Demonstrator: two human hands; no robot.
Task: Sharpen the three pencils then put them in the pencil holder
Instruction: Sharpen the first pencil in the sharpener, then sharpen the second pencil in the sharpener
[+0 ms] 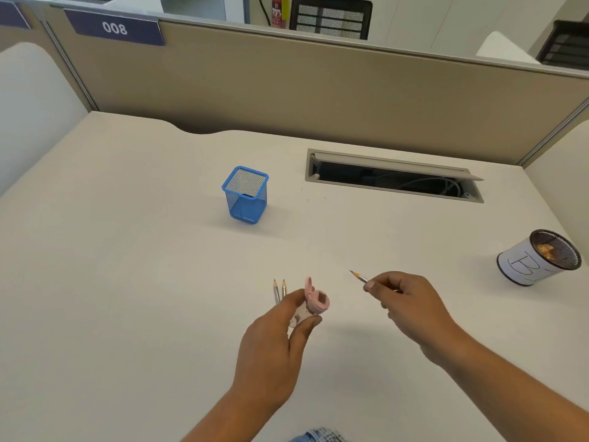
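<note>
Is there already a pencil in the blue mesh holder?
No, the blue mesh holder looks empty; two pencils lie on the desk and one pencil is in the right hand.

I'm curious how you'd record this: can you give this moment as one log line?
left hand: holds pink sharpener | right hand: holds pencil | two pencils: on desk | blue holder: no pencils seen

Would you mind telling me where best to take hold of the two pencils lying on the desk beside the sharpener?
Grip the two pencils by their bare shafts just behind the sharpened tips, coming from above and from the far-left side. They lie flat, side by side, tips pointing away, and their near ends are hidden behind the left hand holding the pink sharpener, so only that front part is probably free.
</note>
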